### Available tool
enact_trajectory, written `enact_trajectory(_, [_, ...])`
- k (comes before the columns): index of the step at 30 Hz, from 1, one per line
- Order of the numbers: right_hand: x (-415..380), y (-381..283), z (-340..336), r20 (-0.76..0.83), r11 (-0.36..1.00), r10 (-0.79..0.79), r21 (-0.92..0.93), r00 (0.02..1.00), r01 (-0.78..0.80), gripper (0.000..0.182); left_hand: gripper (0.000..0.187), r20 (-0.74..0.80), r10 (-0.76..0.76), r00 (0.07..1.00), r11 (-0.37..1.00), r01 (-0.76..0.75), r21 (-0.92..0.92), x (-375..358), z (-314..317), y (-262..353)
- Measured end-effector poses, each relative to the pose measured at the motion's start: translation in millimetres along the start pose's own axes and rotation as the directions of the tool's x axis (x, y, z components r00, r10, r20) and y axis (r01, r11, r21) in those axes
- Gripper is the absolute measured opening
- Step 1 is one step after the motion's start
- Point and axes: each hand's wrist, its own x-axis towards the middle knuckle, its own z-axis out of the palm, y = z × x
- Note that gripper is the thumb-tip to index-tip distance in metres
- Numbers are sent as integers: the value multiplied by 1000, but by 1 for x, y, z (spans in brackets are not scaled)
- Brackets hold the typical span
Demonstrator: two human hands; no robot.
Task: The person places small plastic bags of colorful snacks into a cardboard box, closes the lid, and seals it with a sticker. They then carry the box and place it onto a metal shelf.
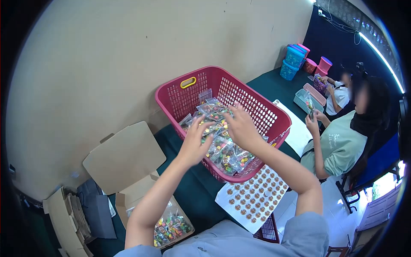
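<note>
A maroon plastic basket (278, 122) with perforated sides and yellow handle trims stands in front of me. Small clear packets (233, 160) of colourful sweets are heaped inside it, some with round brown stickers. My left hand (195, 143) is over the heap with its fingers apart, gripping nothing I can see. On the other side of the pile, my right hand (243, 128) also has its fingers spread and holds nothing visible. Whether the fingertips touch the packets is hard to tell. Beneath the basket's near edge lies a white sheet of round brown stickers (259, 192).
An open cardboard box (124, 156) holds more colourful sweets (173, 225) at lower left, beside a dark paper bag (97, 210). To the right, a person in a green shirt (336, 139) holds a packet (309, 105). Coloured tubs (294, 58) stand farther back near another person (340, 98).
</note>
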Motion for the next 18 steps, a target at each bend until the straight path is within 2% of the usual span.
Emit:
enact_trajectory(1, [6, 11, 19, 73, 983, -146, -98, 987, 153, 38, 35, 2, -3, 1000, 1000, 3, 4, 16, 3, -11])
enact_trajectory(2, [10, 19, 36, 156, 934, -280, -183, 947, 307, 37, 36, 60, -59, 996, 991, 51, 120, 33, 4, -22])
enact_trajectory(3, [13, 25, 52, 150, 934, -282, -182, 948, 307, 37, 38, 109, -119, 987, 967, 90, 239, 45, 6, -34])
enact_trajectory(4, [19, 31, 65, 288, 900, -329, -192, 899, 391, 35, 38, 105, -116, 988, 965, 88, 246, 55, 8, -46])
enact_trajectory(5, [25, 36, 79, 420, 860, -364, -191, 831, 473, 33, 38, 153, -183, 971, 923, 116, 366, 64, 10, -59])
enact_trajectory(6, [33, 36, 91, 412, 860, -366, -193, 834, 473, 33, 38, 192, -255, 948, 866, 135, 482, 72, 13, -73])
enact_trajectory(7, [41, 34, 102, 582, 896, -248, -166, 775, 412, 35, 38, 223, -330, 917, 839, 177, 514, 78, 19, -89])
enact_trajectory(8, [49, 34, 112, 730, 927, -127, -154, 672, 343, 38, 38, 249, -403, 881, 810, 216, 545, 83, 26, -106])
enact_trajectory(9, [56, 32, 121, 726, 926, -127, -157, 676, 343, 38, 48, 357, -486, 798, 816, 267, 513, 86, 26, -108])
enact_trajectory(10, [62, 29, 131, 816, 928, -124, -106, 565, 358, 38, 37, 299, -508, 808, 783, 288, 552, 86, 35, -110])
enact_trajectory(11, [64, 28, 139, 889, 930, -124, -51, 440, 365, 37, 37, 340, -528, 778, 764, 261, 590, 88, 40, -113])
enact_trajectory(13, [54, 24, 164, 915, 944, -122, -14, 386, 331, 39, 38, 404, -543, 736, 708, 143, 692, 83, 49, -125])
enact_trajectory(14, [52, 23, 169, 944, 944, -145, 42, 295, 329, 40, 38, 429, -539, 725, 665, 53, 745, 80, 55, -135])
enact_trajectory(15, [49, 21, 173, 949, 929, -162, 56, 269, 365, 41, 40, 493, -685, 537, 621, 77, 780, 86, 54, -126])
enact_trajectory(16, [46, 21, 177, 954, 913, -179, 70, 239, 402, 43, 40, 493, -685, 537, 623, 80, 778, 87, 58, -133])
enact_trajectory(17, [43, 22, 183, 955, 912, -180, 73, 234, 404, 43, 41, 553, -700, 451, 629, 24, 777, 83, 63, -140])
enact_trajectory(18, [38, 26, 192, 938, 900, -199, 60, 283, 432, 44, 41, 605, -713, 355, 638, -31, 770, 80, 66, -143])
